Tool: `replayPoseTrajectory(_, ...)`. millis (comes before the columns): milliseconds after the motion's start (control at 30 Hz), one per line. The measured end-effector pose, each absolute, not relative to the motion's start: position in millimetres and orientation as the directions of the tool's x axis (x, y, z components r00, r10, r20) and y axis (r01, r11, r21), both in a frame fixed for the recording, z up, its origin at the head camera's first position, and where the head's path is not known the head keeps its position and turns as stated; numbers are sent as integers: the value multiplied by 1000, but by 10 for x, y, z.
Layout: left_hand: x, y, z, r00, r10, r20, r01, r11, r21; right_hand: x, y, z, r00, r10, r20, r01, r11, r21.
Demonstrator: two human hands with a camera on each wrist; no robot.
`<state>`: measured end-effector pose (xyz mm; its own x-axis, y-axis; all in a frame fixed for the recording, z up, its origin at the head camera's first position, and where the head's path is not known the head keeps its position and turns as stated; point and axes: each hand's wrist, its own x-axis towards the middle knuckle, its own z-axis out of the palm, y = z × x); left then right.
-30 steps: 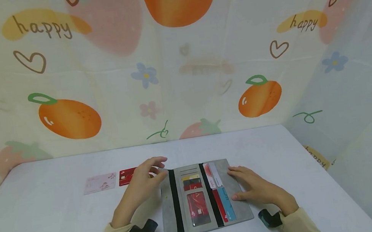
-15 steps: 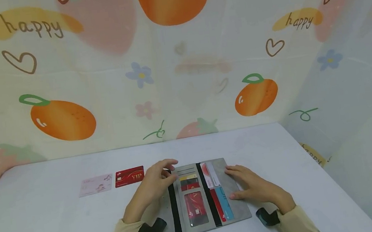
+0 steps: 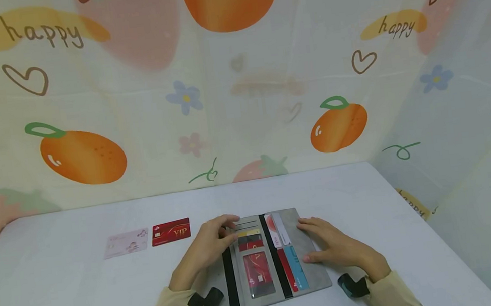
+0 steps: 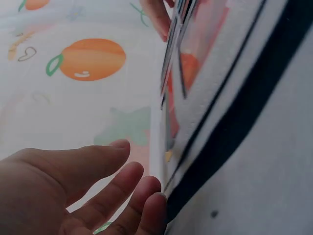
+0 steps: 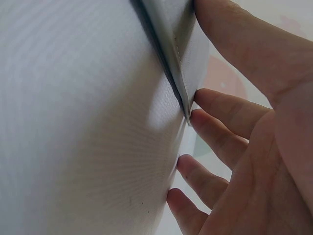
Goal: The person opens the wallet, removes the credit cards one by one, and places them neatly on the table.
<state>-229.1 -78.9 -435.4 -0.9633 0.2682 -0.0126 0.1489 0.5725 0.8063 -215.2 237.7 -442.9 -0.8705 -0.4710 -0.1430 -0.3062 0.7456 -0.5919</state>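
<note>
A grey card wallet (image 3: 320, 278) lies spread on the table, with black bands and card slots. Behind its lower left window is a red card (image 3: 257, 270); a blue card (image 3: 298, 268) sticks out of a right-hand slot. My left hand (image 3: 210, 240) hovers by the wallet's upper left corner, its fingertips right at the edge and its thumb apart from them in the left wrist view. Along the right edge my right hand (image 3: 339, 243) rests with spread fingers. The right wrist view shows its fingertips (image 5: 203, 98) against the wallet's edge and the table. Neither hand grips anything.
Left of the wallet, a red VIP card (image 3: 170, 231) and a pale pink card (image 3: 126, 243) lie side by side on the white table (image 3: 61, 295). A fruit-patterned cloth (image 3: 140, 109) hangs behind the table and along its right side.
My left hand has shifted right and slightly nearer, from beside the red VIP card over the wallet's upper left part, uncovering that card. My right hand stays at the right edge.
</note>
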Motion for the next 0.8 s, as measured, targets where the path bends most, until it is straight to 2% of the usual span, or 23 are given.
replayPoseTrajectory(800,-2322,-726,-4492,-961,278,-14,164,606,779,-2164,2383,-4443,-871,-472,-136,-316,749,-582)
